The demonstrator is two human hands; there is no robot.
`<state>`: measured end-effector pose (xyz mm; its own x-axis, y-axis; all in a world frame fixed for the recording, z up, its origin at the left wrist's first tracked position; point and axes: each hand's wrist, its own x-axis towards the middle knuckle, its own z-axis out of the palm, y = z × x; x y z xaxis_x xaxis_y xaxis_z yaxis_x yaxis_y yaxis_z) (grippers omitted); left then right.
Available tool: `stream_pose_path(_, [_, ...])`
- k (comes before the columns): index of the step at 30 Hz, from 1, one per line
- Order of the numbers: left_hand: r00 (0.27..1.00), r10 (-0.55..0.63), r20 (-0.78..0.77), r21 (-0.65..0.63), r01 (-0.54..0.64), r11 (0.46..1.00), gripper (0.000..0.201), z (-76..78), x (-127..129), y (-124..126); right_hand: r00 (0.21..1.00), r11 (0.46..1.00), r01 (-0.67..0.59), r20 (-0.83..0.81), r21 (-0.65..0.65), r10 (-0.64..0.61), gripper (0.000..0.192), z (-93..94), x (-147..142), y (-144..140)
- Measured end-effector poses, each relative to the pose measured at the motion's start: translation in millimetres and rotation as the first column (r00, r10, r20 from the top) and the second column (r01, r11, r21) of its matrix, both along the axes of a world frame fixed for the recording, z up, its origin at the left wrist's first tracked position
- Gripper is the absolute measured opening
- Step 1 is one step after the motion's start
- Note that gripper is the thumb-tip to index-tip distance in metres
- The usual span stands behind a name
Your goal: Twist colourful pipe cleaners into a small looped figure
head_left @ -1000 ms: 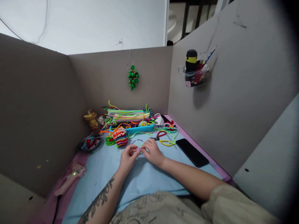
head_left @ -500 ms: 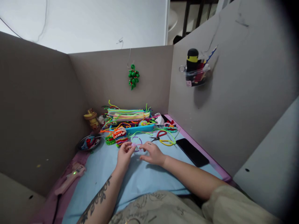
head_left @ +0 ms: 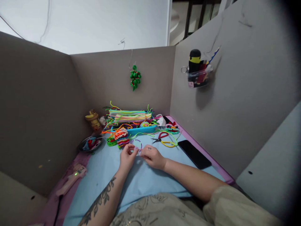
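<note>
Left hand [head_left: 128, 155]: pinching the purple loop [head_left: 140, 143], probably steadying it.
Right hand [head_left: 152, 157]: pinching the loop's near side, seemingly for fine control.
Purple loop: extending just beyond both hands' fingertips.
Scissors [head_left: 160, 140]: lying nearby, probably staying within reach.

Things on a table [head_left: 103, 171]
Mid-frame, pipe cleaners [head_left: 131, 116] lie in a tray [head_left: 143, 130]. Scissors [head_left: 160, 140] lie behind the right hand [head_left: 153, 157], left of a phone [head_left: 194, 154]. At lower left, a glue gun [head_left: 70, 182] lies in front of a bowl [head_left: 82, 147].
</note>
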<state>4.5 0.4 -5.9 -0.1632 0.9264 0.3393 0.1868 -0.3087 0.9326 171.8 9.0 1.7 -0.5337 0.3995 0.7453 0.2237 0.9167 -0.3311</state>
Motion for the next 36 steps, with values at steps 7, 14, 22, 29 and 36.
stream_pose_path(7, [1.0,0.001,-0.023,-0.017,-0.002,1.0,0.029,1.0,-1.3,3.2,0.994,0.994,0.031,-0.103,-0.106,-0.042,0.012,6.3,4.0,3.9])
stream_pose_path(14, [0.982,-0.042,0.184,-0.135,0.068,0.989,0.036,10.3,-1.6,-0.8,0.975,0.978,0.17,-0.122,-0.118,-0.184,0.034,-4.4,2.1,15.1])
stream_pose_path(22, [0.977,-0.135,0.164,-0.066,0.147,0.987,0.031,5.1,5.1,-4.2,0.936,0.942,0.316,-0.124,-0.116,-0.33,0.005,-2.8,-5.5,8.9])
stream_pose_path(29, [0.994,-0.106,-0.001,-0.008,0.106,0.994,0.027,9.6,5.4,-9.5,0.919,0.918,0.258,-0.218,-0.3,-0.329,0.01,-7.3,-7.8,9.8])
stream_pose_path(36, [0.986,-0.073,-0.151,0.055,0.082,0.995,0.021,6.8,5.1,-9.5,0.927,0.901,0.225,-0.204,-0.37,-0.316,0.014,-7.2,-5.7,14.5])
